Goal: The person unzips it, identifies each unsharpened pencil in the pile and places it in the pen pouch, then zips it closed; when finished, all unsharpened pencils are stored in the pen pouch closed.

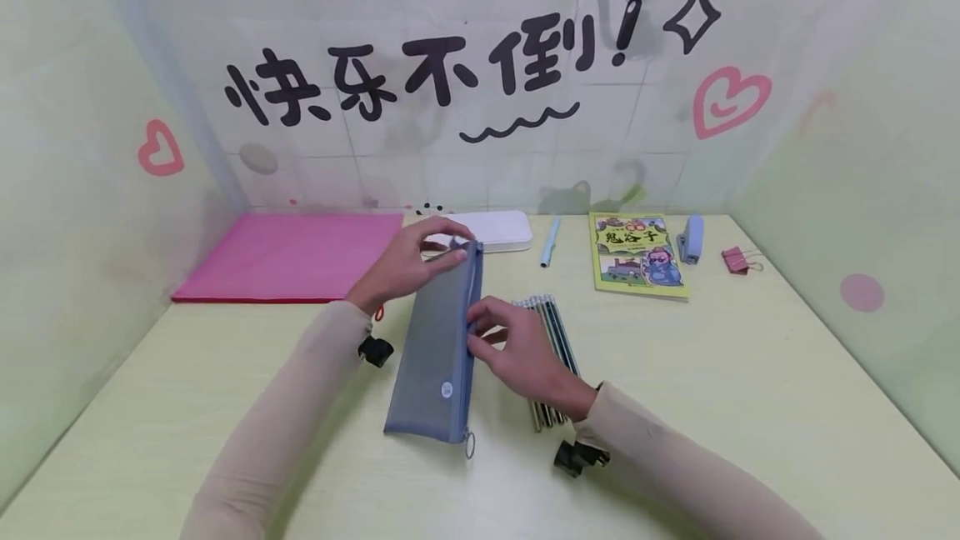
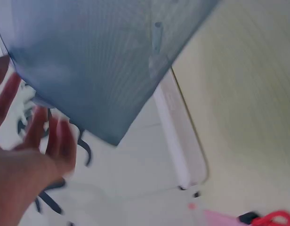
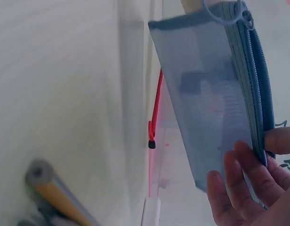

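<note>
Mesh pencil pouch [image 1: 437,340] sits mid-counter [image 1: 750,407], long axis running away from us, zipper edge on its right side, ring pull at the near end. We read the zip as closed or nearly so along most of its length; no pencils visibly inside, so loading looks not yet done. Our left hand [image 1: 408,261] pinches the pouch's far end, fingers curled round the top corner. Our right hand [image 1: 517,348] has fingertips [image 3: 244,165] and thumb pressed against the zipper edge about midway down the pouch, partly curled, gripping the seam; right wrist view shows the same. We can't tell whether it has the slider itself. Bundle of pencils [image 1: 551,340] lies just right of the pouch, partly under the right hand. Black binder clips: one [image 1: 375,350] left of the pouch, one [image 1: 579,457] right of its near end. Beyond the pouch: white case [image 1: 498,230], blue pen [image 1: 551,240], booklet [image 1: 637,255], small stapler [image 1: 692,238], pink clip [image 1: 738,260]. Pink folder [image 1: 288,257] is far left of the pouch.
</note>
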Motion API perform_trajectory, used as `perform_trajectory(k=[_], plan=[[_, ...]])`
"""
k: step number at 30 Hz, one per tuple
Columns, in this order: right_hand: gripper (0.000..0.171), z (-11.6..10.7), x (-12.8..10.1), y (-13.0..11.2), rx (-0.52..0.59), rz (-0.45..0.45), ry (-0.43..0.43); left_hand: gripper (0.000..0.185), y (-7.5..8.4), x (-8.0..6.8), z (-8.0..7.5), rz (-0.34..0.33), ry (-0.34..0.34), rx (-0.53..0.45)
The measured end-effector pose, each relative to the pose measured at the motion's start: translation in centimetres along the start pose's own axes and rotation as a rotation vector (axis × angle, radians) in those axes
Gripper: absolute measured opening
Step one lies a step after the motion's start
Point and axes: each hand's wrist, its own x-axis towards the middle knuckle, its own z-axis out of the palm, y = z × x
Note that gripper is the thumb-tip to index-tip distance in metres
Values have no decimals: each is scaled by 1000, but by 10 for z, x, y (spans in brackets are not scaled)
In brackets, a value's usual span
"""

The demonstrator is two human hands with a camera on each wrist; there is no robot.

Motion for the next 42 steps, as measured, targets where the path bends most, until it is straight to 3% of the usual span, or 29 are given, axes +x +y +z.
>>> perform_trajectory(k=[3, 6, 8, 11, 15, 19, 25, 31, 36, 39, 42], plan=[[19, -3, -2, 4, -7, 36, 26, 35, 12, -10, 9, 165, 19, 255], [21, -4, -5, 8, -26, 56, 34, 38, 23, -22, 16, 262, -39, 409], [21, -4, -5, 10, -34, 56, 44, 33, 28, -28, 17, 276, -95, 477], [19, -6, -4, 11, -34, 65, 67, 23, 35, -32, 15, 225, -152, 537], [18, -12, -5, 16, -45, 107, 81, 16, 43, -37, 6, 131, -153, 543], [14, -20, -6, 22, -105, 167, 83, 7, 51, -43, -10, 82, -136, 565], [13, -28, -10, 26, -146, 249, 46, 14, 60, -51, -30, -1, -157, 609], [21, -23, -10, 21, -169, 223, -77, 16, 63, -53, -20, -3, -237, 552], [34, -33, -12, 22, -165, 141, -229, 13, 58, -50, -9, 37, -226, 526], [37, -50, -12, 28, -169, 125, -241, 11, 54, -49, -6, 40, -224, 501], [34, -72, -12, 39, -239, 132, -197, 10, 50, -48, -6, 28, -238, 449]])
